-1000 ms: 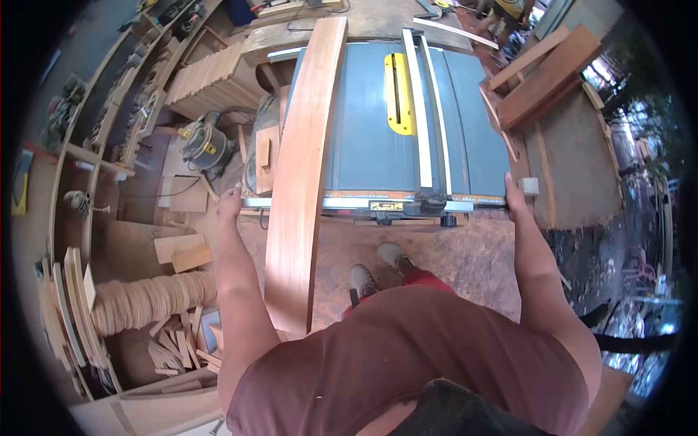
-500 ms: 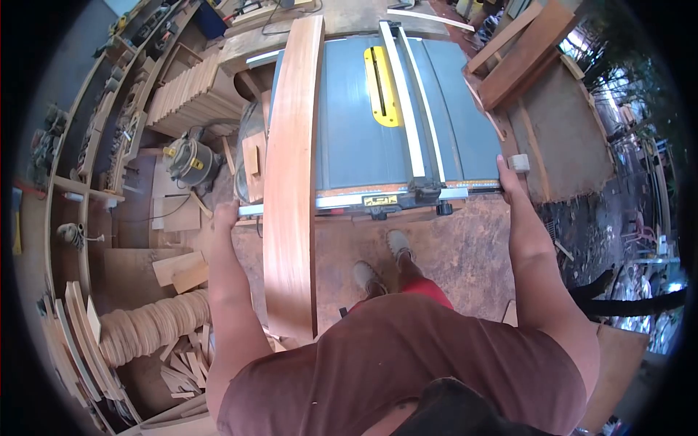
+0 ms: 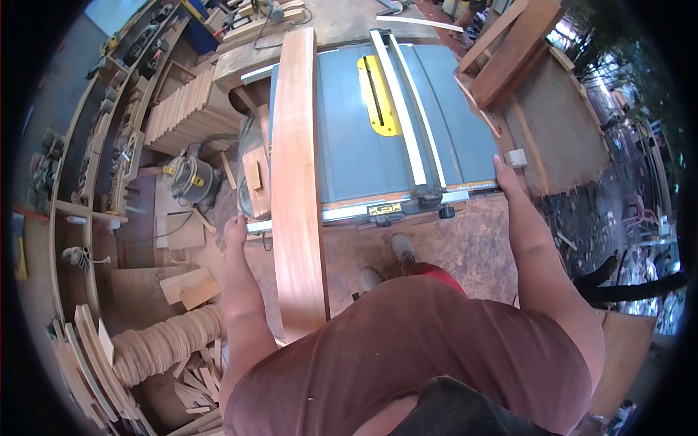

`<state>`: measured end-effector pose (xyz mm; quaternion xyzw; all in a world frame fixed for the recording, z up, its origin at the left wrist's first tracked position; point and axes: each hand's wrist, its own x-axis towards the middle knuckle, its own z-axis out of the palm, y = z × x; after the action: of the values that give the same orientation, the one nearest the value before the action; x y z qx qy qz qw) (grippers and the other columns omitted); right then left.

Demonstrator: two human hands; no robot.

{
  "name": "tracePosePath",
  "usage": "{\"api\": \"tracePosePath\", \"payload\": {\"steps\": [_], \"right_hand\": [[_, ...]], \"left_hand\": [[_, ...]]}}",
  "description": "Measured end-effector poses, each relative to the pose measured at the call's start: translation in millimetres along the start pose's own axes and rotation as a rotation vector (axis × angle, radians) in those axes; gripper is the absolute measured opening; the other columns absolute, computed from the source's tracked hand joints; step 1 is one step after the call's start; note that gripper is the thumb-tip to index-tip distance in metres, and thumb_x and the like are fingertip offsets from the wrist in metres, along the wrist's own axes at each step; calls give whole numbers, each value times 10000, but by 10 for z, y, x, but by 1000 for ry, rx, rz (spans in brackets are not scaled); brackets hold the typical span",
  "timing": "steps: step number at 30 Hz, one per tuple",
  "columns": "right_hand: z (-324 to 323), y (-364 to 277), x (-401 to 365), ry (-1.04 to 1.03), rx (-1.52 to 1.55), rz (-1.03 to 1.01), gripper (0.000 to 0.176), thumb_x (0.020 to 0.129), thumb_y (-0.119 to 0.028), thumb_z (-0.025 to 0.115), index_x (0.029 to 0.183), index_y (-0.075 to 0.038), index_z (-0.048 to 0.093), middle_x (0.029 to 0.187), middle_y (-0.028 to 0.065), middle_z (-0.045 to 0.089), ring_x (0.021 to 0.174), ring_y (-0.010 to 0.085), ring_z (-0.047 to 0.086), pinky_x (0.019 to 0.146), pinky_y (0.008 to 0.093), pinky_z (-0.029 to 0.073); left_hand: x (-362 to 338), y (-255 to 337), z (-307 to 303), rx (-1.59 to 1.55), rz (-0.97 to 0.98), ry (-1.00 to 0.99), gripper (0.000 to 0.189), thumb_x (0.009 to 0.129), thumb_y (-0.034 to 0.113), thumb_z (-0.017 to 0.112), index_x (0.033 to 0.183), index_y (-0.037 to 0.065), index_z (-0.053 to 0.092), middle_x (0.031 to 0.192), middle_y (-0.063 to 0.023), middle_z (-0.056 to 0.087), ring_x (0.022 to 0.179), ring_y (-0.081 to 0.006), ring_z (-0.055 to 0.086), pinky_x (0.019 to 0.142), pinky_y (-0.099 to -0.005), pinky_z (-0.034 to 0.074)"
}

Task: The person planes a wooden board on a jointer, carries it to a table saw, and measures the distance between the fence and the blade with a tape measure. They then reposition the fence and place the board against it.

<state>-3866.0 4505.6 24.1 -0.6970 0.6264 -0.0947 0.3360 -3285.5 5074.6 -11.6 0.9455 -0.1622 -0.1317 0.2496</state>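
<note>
A table saw (image 3: 429, 87) with a grey-blue top stands before me, its yellow throat plate (image 3: 378, 94) left of the rip fence (image 3: 399, 109). Lengthwise across its left side lies a long wooden board (image 3: 297, 174), whose near end overhangs the front towards my body. My left hand (image 3: 236, 229) is closed around the left end of the saw's front rail (image 3: 342, 212). At the right front corner, my right hand (image 3: 505, 176) grips the table edge, thumb on top; its other fingers are mostly hidden. Neither hand touches the board.
A shop vacuum (image 3: 193, 178) stands left of the saw, near stacked wooden pieces (image 3: 178, 116). Shelves with tools (image 3: 91, 160) line the left wall. Behind the saw is a workbench (image 3: 342, 33). Brown boards (image 3: 512, 62) lean at the right, beside a small pale block (image 3: 515, 158).
The view has turned slightly, so the saw and room appear a little rotated. Both hands keep their places on the saw, and the board still lies on it.
</note>
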Motion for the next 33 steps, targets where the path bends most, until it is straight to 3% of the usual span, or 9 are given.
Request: {"api": "tracePosePath", "payload": {"steps": [5, 7, 10, 15, 18, 20, 23, 27, 33], "right_hand": [[17, 14, -92, 44, -64, -88, 744, 951, -582, 365, 1236, 82, 542, 1246, 291, 552, 1206, 372, 515, 1015, 411, 363], [-1, 118, 70, 25, -73, -94, 709, 961, -560, 370, 1262, 61, 531, 1250, 275, 559, 1209, 379, 510, 1014, 413, 365], [-125, -6, -131, -141, 40, -180, 670, 983, -525, 350, 1311, 41, 497, 1279, 247, 551, 1214, 347, 508, 1014, 402, 371], [33, 411, 400, -333, -13, -159, 675, 982, -526, 350, 1309, 47, 492, 1289, 246, 543, 1207, 335, 515, 1022, 395, 371], [-533, -117, -186, -500, -12, -336, 680, 976, -529, 378, 1330, 45, 461, 1298, 225, 543, 1192, 329, 529, 1031, 391, 371], [-213, 382, 264, -624, 202, -453, 661, 980, -503, 398, 1359, 39, 421, 1315, 192, 536, 1187, 311, 527, 1043, 394, 361], [-523, 285, 142, -784, 179, -308, 601, 973, -458, 458, 1352, 6, 411, 1213, 176, 575, 1081, 268, 581, 932, 384, 454], [-629, 486, 473, -1162, 361, -253, 542, 961, -418, 507, 1315, -11, 454, 1029, 137, 597, 920, 189, 608, 776, 340, 526], [-778, 826, 1574, -1112, 172, -102, 490, 958, -420, 512, 1243, -22, 506, 997, 98, 618, 846, 158, 616, 690, 301, 514]], "left_hand": [[-204, 248, -30, 165, 46, 162, 370, 880, 362, 553, 993, 35, 684, 973, -205, 669, 957, -355, 632, 869, -430, 476], [-188, 245, 22, 198, 421, 513, 318, 889, 309, 583, 988, 18, 667, 967, -199, 665, 974, -365, 624, 898, -448, 469], [-572, 997, -251, 92, 646, 615, 247, 894, 236, 600, 974, 12, 666, 947, -184, 671, 940, -346, 635, 881, -410, 478], [-1430, 2592, -312, -255, 505, -25, 251, 929, 231, 579, 990, 3, 664, 932, -114, 682, 925, -165, 622, 856, -288, 466], [-1630, 3386, 295, -378, 579, -198, 305, 926, 238, 589, 1118, 3, 617, 1025, -128, 669, 967, -198, 627, 860, -307, 476], [-1699, 3853, 786, -363, 524, -267, 472, 923, 295, 597, 1282, 3, 505, 1134, -191, 629, 1063, -262, 609, 889, -352, 473], [-1713, 4357, 1367, -339, 326, -328, 539, 899, 357, 621, 1280, -4, 497, 1164, -228, 608, 1112, -307, 584, 921, -384, 455], [-1938, 4772, 1650, 117, 80, 60, 560, 818, 429, 682, 1112, -20, 523, 1024, -262, 637, 996, -437, 607, 850, -464, 489], [-2045, 4911, 1671, 288, -79, 179, 481, 824, 454, 662, 963, 4, 564, 862, -248, 657, 836, -415, 641, 742, -493, 503]]}}
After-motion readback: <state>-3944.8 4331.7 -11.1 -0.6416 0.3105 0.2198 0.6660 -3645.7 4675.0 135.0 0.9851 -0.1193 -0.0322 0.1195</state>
